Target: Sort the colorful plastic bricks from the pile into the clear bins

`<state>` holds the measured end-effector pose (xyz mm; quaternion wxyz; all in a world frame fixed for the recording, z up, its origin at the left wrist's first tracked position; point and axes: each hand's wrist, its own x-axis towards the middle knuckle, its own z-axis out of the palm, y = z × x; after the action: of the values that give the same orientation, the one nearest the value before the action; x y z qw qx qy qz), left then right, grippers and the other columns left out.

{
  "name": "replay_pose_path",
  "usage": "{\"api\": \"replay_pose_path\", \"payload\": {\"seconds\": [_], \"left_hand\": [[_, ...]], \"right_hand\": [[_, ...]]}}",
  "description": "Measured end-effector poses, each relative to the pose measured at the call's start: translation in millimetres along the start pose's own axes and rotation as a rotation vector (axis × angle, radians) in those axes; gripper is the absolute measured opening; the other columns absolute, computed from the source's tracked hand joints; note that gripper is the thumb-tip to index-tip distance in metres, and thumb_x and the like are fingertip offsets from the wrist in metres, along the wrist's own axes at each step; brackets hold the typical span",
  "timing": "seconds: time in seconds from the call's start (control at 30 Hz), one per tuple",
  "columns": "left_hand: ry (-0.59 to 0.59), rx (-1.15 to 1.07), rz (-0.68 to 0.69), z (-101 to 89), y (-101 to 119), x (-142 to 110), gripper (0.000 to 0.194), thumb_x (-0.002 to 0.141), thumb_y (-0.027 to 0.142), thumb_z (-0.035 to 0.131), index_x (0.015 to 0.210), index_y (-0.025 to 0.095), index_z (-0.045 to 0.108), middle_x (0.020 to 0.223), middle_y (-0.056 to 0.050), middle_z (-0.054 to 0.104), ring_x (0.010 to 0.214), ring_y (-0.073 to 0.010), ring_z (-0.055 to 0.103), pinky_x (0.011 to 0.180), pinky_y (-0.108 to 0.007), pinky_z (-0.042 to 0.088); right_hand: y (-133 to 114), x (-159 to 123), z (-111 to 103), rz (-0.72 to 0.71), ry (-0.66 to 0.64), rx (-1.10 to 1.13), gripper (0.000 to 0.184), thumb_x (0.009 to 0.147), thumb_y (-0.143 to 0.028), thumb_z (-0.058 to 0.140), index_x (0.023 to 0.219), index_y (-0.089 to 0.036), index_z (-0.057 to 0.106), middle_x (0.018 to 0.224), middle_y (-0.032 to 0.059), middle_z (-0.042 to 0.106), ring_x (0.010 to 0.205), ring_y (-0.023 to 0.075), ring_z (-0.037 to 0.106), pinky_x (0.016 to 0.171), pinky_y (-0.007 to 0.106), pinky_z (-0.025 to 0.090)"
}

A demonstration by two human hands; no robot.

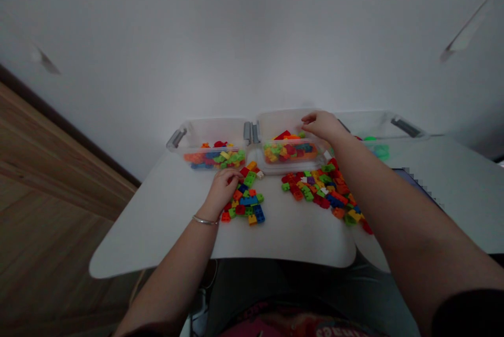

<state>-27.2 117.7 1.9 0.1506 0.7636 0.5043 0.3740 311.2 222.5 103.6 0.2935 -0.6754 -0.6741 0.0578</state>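
Observation:
My left hand [222, 190] rests with curled fingers on the near-left edge of a loose pile of small plastic building bricks [244, 199] in red, blue, green, yellow and orange. I cannot tell whether it holds a brick. My right hand [323, 126] hangs over the far rim of a clear plastic box [289, 143] that holds mixed bricks, and its fingers hide part of that rim. A second loose pile of bricks [323, 190] lies just in front of this box. Whether anything sits in my right fingers is hidden.
Another clear box [208, 144] with grey handles and mixed bricks stands to the left. A third clear box [378, 127] at the right holds green pieces. All stand on a white rounded table [283, 240], against a white wall [236, 38], with a wooden floor [51, 195] at the left.

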Motion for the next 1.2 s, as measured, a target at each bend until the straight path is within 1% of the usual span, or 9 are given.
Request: {"api": "replay_pose_path", "payload": {"seconds": [0.1,0.27,0.37,0.43,0.53,0.63,0.83,0.97,1.2], "left_hand": [[0.008,0.0,0.008,0.1,-1,0,0.02,0.082,0.017,0.049,0.078,0.021,0.068,0.092,-0.003,0.073,0.096,-0.02,0.065,0.095,-0.039,0.049],[0.014,0.013,-0.003,1.0,-2,0,0.02,0.081,0.015,0.05,0.077,0.022,0.069,0.091,-0.003,0.073,0.097,-0.0208,0.065,0.095,-0.04,0.049],[0.017,0.008,-0.004,0.6,-1,0,0.021,0.082,0.015,0.049,0.077,0.022,0.069,0.089,-0.003,0.073,0.095,-0.0203,0.065,0.094,-0.038,0.05],[0.014,0.004,-0.001,0.1,0,0,0.021,0.082,0.016,0.049,0.077,0.021,0.068,0.089,-0.003,0.073,0.094,-0.0201,0.065,0.094,-0.038,0.05],[0.004,0.003,-0.008,-0.5,2,0,0.021,0.082,0.016,0.049,0.077,0.021,0.068,0.089,-0.003,0.073,0.094,-0.0201,0.065,0.094,-0.038,0.049],[0.001,0.005,-0.015,-0.6,2,0,0.021,0.081,0.016,0.049,0.078,0.02,0.069,0.089,-0.004,0.073,0.094,-0.0204,0.065,0.094,-0.039,0.049],[0.008,0.005,-0.019,-0.1,1,0,0.021,0.082,0.017,0.049,0.079,0.02,0.069,0.09,-0.004,0.073,0.095,-0.0208,0.065,0.094,-0.04,0.049],[0.001,0.007,-0.008,-0.1,1,0,0.02,0.081,0.016,0.049,0.078,0.021,0.068,0.091,-0.003,0.073,0.096,-0.0204,0.064,0.095,-0.039,0.048],[0.012,0.011,-0.005,0.7,-1,-1,0.021,0.083,0.017,0.049,0.079,0.021,0.068,0.091,-0.003,0.073,0.095,-0.0196,0.065,0.094,-0.038,0.049]], "right_hand": [[-5,-7,-6,-0.031,0.069,0.083,0.029,0.073,-0.024,0.065,0.1,-0.017,0.072,0.094,0.0086,0.073,0.083,0.0205,0.067,0.081,0.037,0.051],[-16,-25,-20,-0.22,0.415,0.308,0.033,0.078,-0.023,0.057,0.11,-0.017,0.065,0.105,0.0083,0.069,0.082,0.0172,0.064,0.076,0.034,0.053],[-27,-52,-22,-0.304,0.593,0.367,0.031,0.083,-0.026,0.053,0.113,-0.021,0.06,0.109,0.0072,0.066,0.087,0.017,0.063,0.069,0.031,0.053],[-33,-75,-17,-0.344,0.637,0.389,0.027,0.086,-0.025,0.051,0.111,-0.023,0.06,0.107,0.0061,0.065,0.088,0.0168,0.062,0.068,0.03,0.053],[-36,-110,0,-0.433,0.545,0.38,0.019,0.086,-0.024,0.053,0.103,-0.023,0.062,0.1,0.0053,0.066,0.084,0.0172,0.062,0.067,0.031,0.053],[-33,-137,22,-0.574,0.326,0.263,0.012,0.084,-0.021,0.057,0.092,-0.022,0.065,0.098,0.005,0.069,0.094,0.0203,0.063,0.084,0.038,0.052],[-22,-169,54,-0.576,0.05,-0.097,0.022,0.082,-0.023,0.06,0.102,-0.018,0.07,0.11,0.0084,0.069,0.101,0.0257,0.059,0.092,0.042,0.047],[-19,-175,58,-0.592,0.003,-0.215,0.024,0.085,-0.025,0.059,0.105,-0.017,0.07,0.112,0.0083,0.069,0.103,0.0268,0.057,0.093,0.043,0.045],[-15,-178,62,-0.572,-0.021,-0.221,0.025,0.083,-0.024,0.062,0.106,-0.018,0.068,0.112,0.0079,0.069,0.102,0.0251,0.058,0.092,0.04,0.044]]}}
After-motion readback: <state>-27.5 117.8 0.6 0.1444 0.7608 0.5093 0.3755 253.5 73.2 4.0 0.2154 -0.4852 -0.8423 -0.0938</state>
